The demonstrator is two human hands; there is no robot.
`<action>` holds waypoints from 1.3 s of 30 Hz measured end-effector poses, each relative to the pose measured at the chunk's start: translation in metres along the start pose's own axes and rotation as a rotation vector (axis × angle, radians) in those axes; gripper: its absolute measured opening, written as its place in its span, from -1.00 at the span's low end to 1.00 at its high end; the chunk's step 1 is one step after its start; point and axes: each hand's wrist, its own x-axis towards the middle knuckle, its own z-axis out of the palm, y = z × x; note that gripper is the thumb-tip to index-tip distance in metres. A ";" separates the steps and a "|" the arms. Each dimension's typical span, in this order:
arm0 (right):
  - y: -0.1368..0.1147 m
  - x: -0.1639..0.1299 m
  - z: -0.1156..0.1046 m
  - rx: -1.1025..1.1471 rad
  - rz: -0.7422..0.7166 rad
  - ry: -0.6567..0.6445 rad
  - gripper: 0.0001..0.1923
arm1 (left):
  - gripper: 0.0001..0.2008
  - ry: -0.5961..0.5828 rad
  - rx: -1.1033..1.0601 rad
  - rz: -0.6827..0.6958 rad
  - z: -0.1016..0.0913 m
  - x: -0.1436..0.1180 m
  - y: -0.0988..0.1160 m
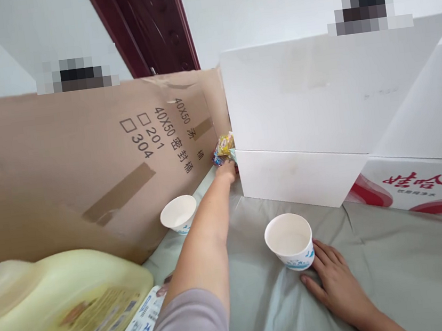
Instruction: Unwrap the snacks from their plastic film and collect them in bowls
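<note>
Shiny wrapped packets (225, 144), between cardboard carton (60, 137) and white box (297, 102), were met by the left hand (227, 170), its grip indiscernible; the right hand (336, 283) was spread wide against a paper cup (290, 243)

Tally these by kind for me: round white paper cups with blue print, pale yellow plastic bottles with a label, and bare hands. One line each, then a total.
Round white paper cups: 2
Pale yellow plastic bottle: 1
Bare hands, left and right: 2
Total: 5
</note>
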 end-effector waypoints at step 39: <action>-0.011 0.006 -0.012 0.073 0.102 -0.024 -0.44 | -0.74 0.360 -0.259 -0.614 -0.027 -0.183 0.026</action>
